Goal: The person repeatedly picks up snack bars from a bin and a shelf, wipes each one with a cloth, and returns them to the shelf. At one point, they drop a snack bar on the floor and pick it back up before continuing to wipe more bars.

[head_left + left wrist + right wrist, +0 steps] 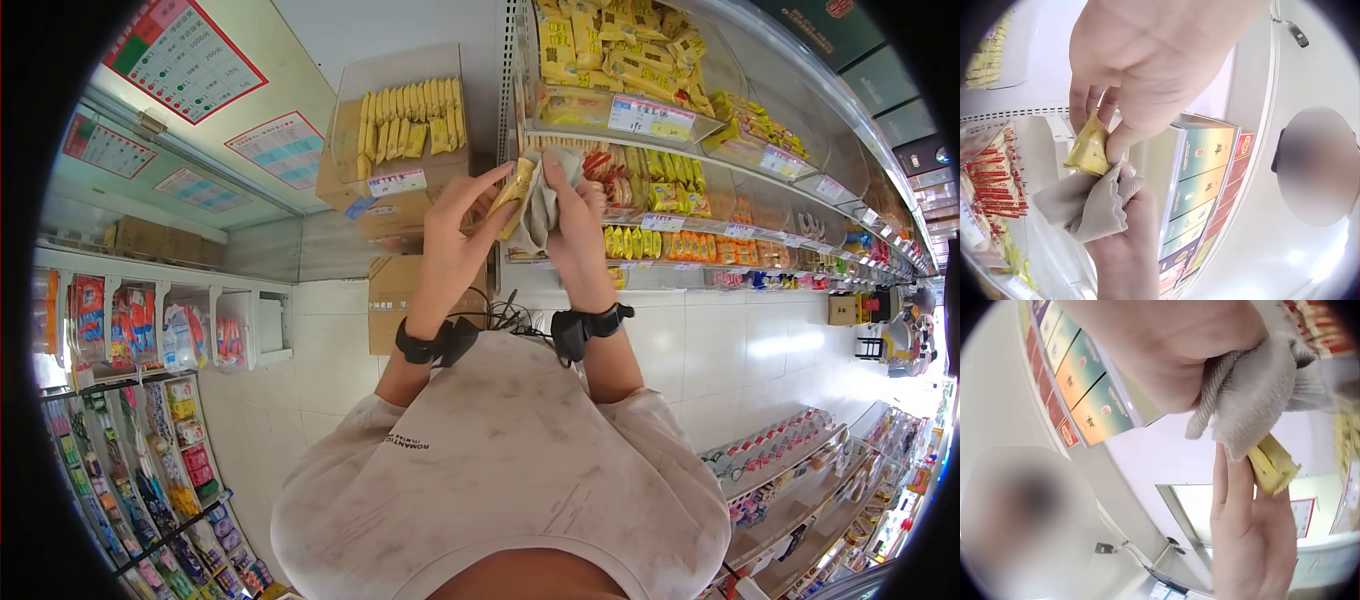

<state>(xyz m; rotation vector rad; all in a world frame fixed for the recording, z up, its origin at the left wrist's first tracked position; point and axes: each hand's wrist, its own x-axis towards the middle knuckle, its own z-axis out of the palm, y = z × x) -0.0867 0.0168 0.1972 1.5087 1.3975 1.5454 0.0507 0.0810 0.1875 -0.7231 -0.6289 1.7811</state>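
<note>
My left hand (452,232) pinches a small yellow snack packet (517,193) between thumb and fingers, in front of the shelves. In my right hand (576,222) is a grey ribbed cloth (541,212), bunched and gripped under the thumb. The cloth lies right against the packet's side. From the left wrist, the packet (1090,150) shows its crimped end, with the cloth (1102,209) just below it. In the right wrist view, folds of the cloth (1254,394) hide part of the packet (1272,465).
A clear bin of yellow packets (412,120) stands on cardboard boxes (395,320) ahead. Shelves of bagged snacks (620,50) with price tags (650,117) rise to the right. Dark cables (495,312) run near my waist. Hanging goods (130,325) line the left side.
</note>
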